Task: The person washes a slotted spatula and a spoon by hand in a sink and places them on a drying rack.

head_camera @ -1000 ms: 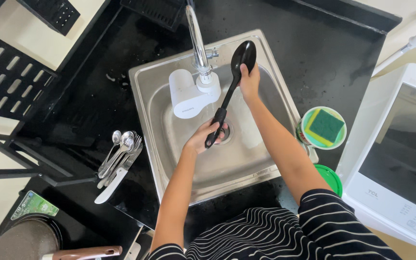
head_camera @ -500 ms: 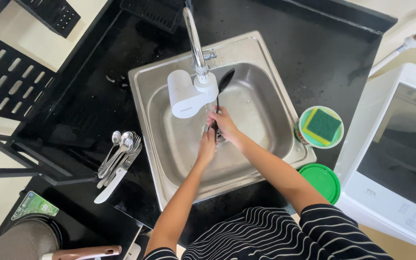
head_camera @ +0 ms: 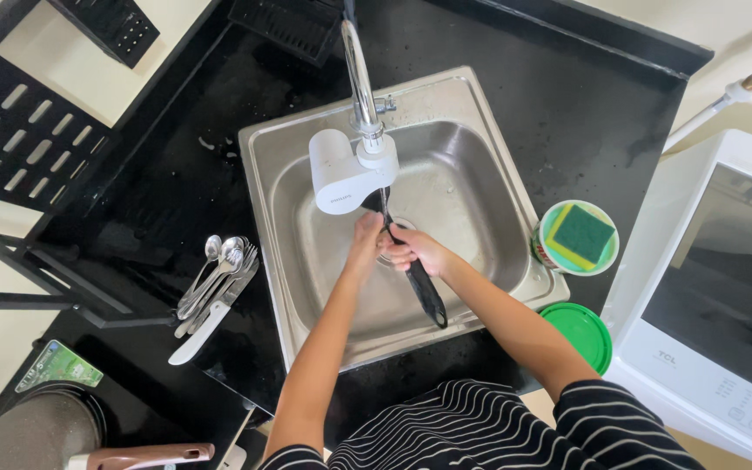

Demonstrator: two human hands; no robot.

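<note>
Over the steel sink (head_camera: 515, 209) both my hands meet under the tap (head_camera: 360, 87), which carries a white filter unit (head_camera: 337, 174). My right hand (head_camera: 415, 251) grips a long black spoon (head_camera: 424, 292) near its neck, handle pointing toward me. The spoon's bowl is tucked under the filter unit, mostly hidden. My left hand (head_camera: 365, 239) closes on the spoon just below the bowl, touching my right hand.
Several wet spoons and a knife (head_camera: 215, 287) lie on the black counter left of the sink. A tub with a green-and-yellow sponge (head_camera: 578, 235) and a green lid (head_camera: 580, 335) sit to the right, beside a white appliance (head_camera: 715, 305). A pan (head_camera: 36, 431) sits at lower left.
The spoon was held high with its bowl at the sink's back rim. It has come down under the tap, handle swung toward me, and both hands have closed together on it.
</note>
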